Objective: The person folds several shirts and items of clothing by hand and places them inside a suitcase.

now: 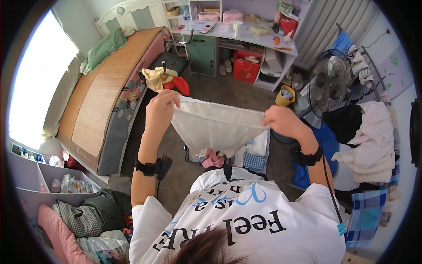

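Observation:
A thin white garment with a gathered elastic edge [217, 127] is stretched out in front of me, its lower part hanging down. My left hand [164, 107] grips one end of the elastic edge, and my right hand [283, 121] pinches the other end. Below the garment, partly hidden by it, lies an open case on the floor. In it are a pink cloth [213, 159], a blue checked folded cloth [253, 160] and white folded cloth [258, 145].
A bed with a woven mat [95, 95] stands at left, beside a black chair [155, 62]. A desk [244, 31] is ahead. At right are a yellow bin [285, 95], a standing fan [329, 82] and piled clothes [376, 142]. Bags [79, 217] lie lower left.

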Tool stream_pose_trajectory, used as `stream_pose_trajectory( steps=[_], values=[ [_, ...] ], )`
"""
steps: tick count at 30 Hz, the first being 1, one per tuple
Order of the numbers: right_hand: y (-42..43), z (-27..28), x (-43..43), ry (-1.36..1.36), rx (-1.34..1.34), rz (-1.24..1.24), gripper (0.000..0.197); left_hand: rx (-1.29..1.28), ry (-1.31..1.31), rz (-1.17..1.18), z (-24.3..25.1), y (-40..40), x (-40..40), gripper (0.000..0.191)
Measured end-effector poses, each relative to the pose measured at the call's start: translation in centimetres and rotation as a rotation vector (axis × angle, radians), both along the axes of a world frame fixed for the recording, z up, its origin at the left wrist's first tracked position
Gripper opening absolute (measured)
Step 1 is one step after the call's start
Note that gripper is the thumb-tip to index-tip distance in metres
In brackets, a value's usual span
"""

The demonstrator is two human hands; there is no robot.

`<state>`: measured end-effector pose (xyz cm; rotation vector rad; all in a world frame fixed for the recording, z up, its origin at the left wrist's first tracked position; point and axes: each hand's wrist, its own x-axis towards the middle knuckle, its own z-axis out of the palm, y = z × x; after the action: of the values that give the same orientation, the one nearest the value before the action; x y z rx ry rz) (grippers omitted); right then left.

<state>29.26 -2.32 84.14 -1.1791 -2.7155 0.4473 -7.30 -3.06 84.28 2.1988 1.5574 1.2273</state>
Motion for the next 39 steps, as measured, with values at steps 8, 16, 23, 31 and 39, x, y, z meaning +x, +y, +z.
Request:
stream_pose_trajectory(
  steps=[8,16,23,31,39],
  values=[
    [-2.1,1.8,0.3,0.052,-0.239,0.050,0.018,-0.228,0.013,-0.008,-0.4,-2.4,-1.2,0.011],
    [0.9,1.2,2.4,0.761,-0.144,-0.098,0.011,-0.545,-0.347,-0.257,0.7,-3.7,-1.7,0.021],
    [0.8,4.4,1.8,0.659,0.075,-0.117,0.009,-0.426,-0.709,-0.408,2.8,-3.6,-3.1,0.026],
    [4.7,9.6,1.5,0.280,0.639,-0.152,0.013,-0.090,0.276,-0.145,7.4,1.0,-3.0,0.018],
    [9.8,10.1,1.8,-0.031,0.672,-0.125,0.018,0.099,0.223,-0.187,7.2,8.2,-4.3,0.026]
  ],
)
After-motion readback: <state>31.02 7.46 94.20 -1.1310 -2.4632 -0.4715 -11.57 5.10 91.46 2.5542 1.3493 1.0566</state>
